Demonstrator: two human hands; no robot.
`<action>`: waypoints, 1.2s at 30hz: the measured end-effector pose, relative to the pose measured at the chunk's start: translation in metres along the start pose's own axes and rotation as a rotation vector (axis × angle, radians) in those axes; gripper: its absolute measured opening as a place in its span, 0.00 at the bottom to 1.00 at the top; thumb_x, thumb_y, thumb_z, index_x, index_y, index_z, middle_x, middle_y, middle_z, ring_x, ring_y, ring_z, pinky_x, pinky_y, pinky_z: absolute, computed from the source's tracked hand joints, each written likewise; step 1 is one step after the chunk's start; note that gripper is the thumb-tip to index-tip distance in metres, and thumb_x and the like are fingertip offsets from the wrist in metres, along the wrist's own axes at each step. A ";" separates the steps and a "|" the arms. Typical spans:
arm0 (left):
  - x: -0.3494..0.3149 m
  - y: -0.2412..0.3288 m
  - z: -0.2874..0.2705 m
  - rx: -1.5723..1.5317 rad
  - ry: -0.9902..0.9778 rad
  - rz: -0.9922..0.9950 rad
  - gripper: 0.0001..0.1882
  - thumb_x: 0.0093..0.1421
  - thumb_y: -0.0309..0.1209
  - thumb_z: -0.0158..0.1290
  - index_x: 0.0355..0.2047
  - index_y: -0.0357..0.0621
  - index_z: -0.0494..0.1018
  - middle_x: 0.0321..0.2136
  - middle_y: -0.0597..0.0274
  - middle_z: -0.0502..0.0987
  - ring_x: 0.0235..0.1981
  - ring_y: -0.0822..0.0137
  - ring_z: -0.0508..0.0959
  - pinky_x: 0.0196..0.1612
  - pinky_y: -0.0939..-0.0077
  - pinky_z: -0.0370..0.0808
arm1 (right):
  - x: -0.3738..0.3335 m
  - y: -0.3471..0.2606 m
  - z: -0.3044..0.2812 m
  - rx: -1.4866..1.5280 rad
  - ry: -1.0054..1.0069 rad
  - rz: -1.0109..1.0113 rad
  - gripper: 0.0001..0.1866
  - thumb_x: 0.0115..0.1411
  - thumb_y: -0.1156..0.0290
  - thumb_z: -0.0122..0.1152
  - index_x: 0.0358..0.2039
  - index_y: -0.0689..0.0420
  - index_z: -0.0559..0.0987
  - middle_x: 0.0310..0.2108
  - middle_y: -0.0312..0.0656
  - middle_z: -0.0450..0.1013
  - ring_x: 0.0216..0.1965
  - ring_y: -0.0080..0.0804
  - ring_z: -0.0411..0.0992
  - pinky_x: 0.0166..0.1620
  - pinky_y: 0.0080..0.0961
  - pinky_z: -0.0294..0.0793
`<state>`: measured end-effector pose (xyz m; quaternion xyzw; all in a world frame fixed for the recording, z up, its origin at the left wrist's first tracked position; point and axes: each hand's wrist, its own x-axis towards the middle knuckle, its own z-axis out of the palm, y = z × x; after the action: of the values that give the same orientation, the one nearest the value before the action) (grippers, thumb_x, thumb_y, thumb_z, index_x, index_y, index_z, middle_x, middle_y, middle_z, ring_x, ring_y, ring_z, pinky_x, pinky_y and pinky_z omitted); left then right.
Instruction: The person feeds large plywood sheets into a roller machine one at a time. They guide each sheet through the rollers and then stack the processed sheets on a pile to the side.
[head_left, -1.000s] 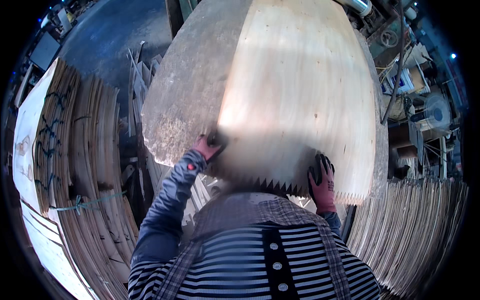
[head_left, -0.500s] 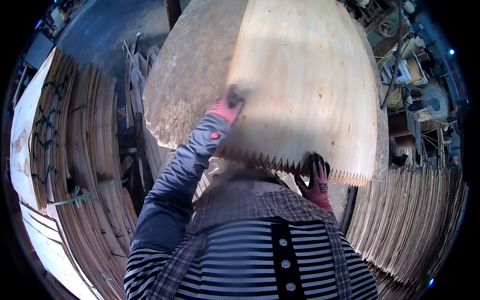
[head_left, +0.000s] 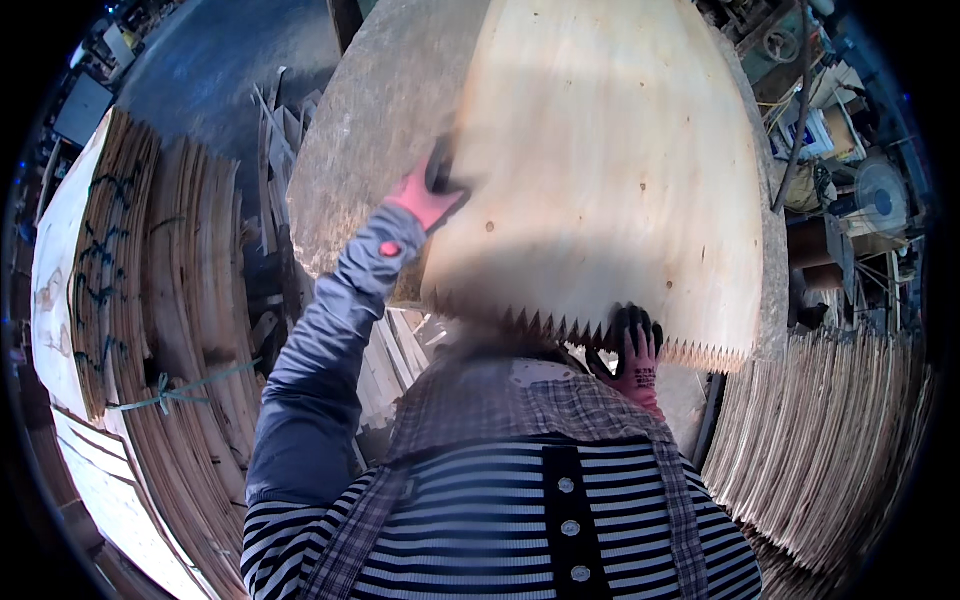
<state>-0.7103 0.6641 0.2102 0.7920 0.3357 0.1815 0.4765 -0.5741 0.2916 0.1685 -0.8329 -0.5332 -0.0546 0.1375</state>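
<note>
A large thin sheet of pale wood veneer (head_left: 610,160) with a zigzag-toothed near edge lies over a grey concrete-like slab (head_left: 370,140). My left hand (head_left: 428,192), in a red and black glove, grips the sheet's left edge well up its side, the arm stretched out. In the same kind of glove, my right hand (head_left: 632,345) holds the toothed near edge from underneath, close to my body. The near part of the sheet sits in shadow.
Bundled stacks of veneer sheets (head_left: 170,300) stand on edge at the left, one tied with cord. More toothed veneer stacks (head_left: 830,440) fill the lower right. Wood scraps (head_left: 275,130) lie by the slab. Machinery and clutter (head_left: 850,170) sit at the right.
My left hand has slid up the sheet's left edge, away from me, the arm extending. My right hand has stayed on the toothed near edge. The sheet has moved slightly away.
</note>
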 end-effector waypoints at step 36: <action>-0.064 -0.099 0.044 0.106 0.094 -0.159 0.23 0.51 0.31 0.49 0.49 0.42 0.63 0.49 0.49 0.63 0.52 0.51 0.62 0.52 0.68 0.61 | 0.277 0.047 0.007 0.040 0.131 -0.093 0.30 0.49 0.56 0.54 0.51 0.57 0.63 0.51 0.48 0.58 0.55 0.45 0.53 0.59 0.41 0.45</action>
<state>-0.7645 0.6232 0.1041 0.7777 0.4284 0.1620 0.4305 -0.4143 0.5171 0.2200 -0.7990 -0.5623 -0.1047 0.1858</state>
